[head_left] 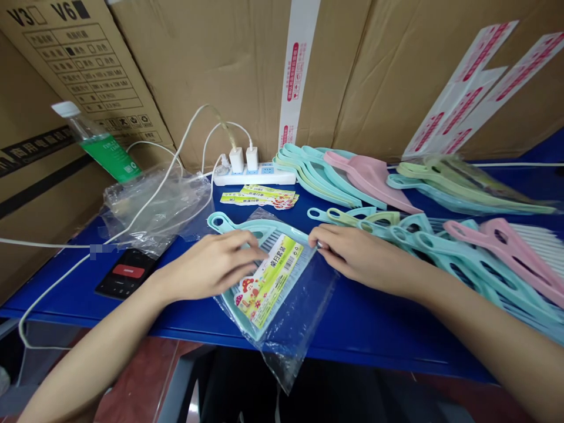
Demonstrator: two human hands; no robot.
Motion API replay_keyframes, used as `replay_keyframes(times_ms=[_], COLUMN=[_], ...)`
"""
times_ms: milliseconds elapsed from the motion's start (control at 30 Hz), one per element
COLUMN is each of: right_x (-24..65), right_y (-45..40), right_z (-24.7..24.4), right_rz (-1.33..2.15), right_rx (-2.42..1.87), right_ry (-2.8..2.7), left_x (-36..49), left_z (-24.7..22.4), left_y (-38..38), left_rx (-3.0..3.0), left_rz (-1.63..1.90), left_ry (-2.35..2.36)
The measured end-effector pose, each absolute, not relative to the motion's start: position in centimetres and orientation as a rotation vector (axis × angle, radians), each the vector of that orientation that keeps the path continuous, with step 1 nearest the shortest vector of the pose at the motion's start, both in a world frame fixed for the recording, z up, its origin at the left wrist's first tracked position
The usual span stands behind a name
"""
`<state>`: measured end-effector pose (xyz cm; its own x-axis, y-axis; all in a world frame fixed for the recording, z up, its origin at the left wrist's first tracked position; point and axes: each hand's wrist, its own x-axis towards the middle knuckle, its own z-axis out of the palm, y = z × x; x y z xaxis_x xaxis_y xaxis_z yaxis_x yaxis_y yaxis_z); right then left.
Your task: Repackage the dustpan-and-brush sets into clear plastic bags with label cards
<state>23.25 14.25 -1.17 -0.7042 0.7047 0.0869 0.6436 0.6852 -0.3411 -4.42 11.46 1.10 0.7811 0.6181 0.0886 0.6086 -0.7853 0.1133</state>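
In front of me on the blue table lies a teal dustpan and brush set point(247, 311) inside a clear plastic bag point(304, 311). A yellow-green label point(275, 276) with mushroom pictures sits on it under the plastic. My left hand point(220, 258) rests over the set's left side, fingers apart and slightly bent near the label's upper left edge. My right hand point(348, 249) pinches the bag and the dustpan's upper right corner between thumb and fingers. The looped handle points to the upper left.
Teal and pink dustpans point(365, 176) and brushes point(480, 247) lie at the right. Spare labels point(259, 197) sit below a power strip point(273, 175). Plastic bags point(163, 202), a bottle point(108, 154), a phone point(127, 273) and white cables point(154, 188) are left. Cardboard boxes point(220, 59) stand behind.
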Motion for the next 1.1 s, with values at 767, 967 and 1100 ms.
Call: replay_keyframes(times_ms=[767,967,1100], right_x=[24.5,25.3,25.5], right_y=[13.4,13.3,13.0], right_z=[0.1,0.1,0.6], right_rz=[0.682,0.831,0.999], right_rx=[-1.237,-1.271,-1.274], right_ry=[-2.875,-2.896,-2.897], left_x=[-4.2,-4.8,-5.2], left_z=[1.3,1.9,2.0], left_y=[10.5,10.5,10.6], left_rx=[2.658,2.673,2.671], left_rz=[0.087,0.073,0.086], left_ry=[0.55,0.635,0.663])
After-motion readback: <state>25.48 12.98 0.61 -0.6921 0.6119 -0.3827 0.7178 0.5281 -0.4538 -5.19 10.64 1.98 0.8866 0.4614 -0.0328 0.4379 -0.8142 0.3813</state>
